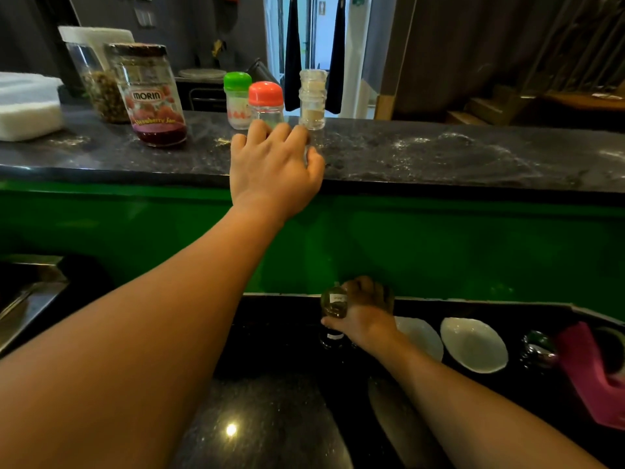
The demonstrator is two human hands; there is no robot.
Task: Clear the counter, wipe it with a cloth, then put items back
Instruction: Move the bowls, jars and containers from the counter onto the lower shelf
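Since the red-capped jar stands at the far edge of the powder-streaked upper bench, between the green-capped jar and the clear grinder, it looks to be the next thing to come off. The left grip hovers just short of it, fingers spread and holding nothing; whether the fingertips touch the glass I cannot tell. To do this well, the fingers should close round the jar's body rather than the cap, which may be loose. They should then lift straight up, since both neighbours stand just beside it.

Lower down, the right grip is curled round a small bottle at the dark lower bench, next to two white bowls. The bottle should be set upright with room left beside it for what follows.

Further left on the upper bench wait the strawberry jam jar, a jar of dried bits and a white box. The pink cloth lies at the right end of the lower bench. Wiping, I judge, cannot begin until the top is bare.
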